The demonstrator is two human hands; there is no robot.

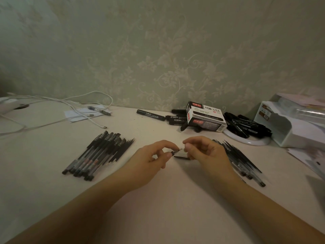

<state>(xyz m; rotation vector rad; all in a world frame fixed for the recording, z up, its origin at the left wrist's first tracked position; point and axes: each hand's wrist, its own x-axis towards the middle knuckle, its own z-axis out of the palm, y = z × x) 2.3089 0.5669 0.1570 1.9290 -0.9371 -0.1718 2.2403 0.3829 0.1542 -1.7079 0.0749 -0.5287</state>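
The front end of a pen (174,152) is pinched between the thumb and curled fingers (168,145) of the left hand (153,159). The pen's pale tip is pinched from the other side by the thumb and forefinger of the right hand (205,152), whose other fingers (189,147) are curled in. A thin dark stick (182,157) is seen just below the right thumb; whether it is gripped cannot be told. The pen is held just above the surface (158,199), at its middle, between the two hands.

A pile of pens (95,155) is laid to the left of the left hand, and a second pile (246,164) lies to the right, partly hidden by the right hand. Farther off, black markers (246,125) are heaped on a white plate (249,142) beside a box (205,117), with more markers to its left. A white tray (288,124) stands at the far right, and a white cable (88,99) is spread at the far left.
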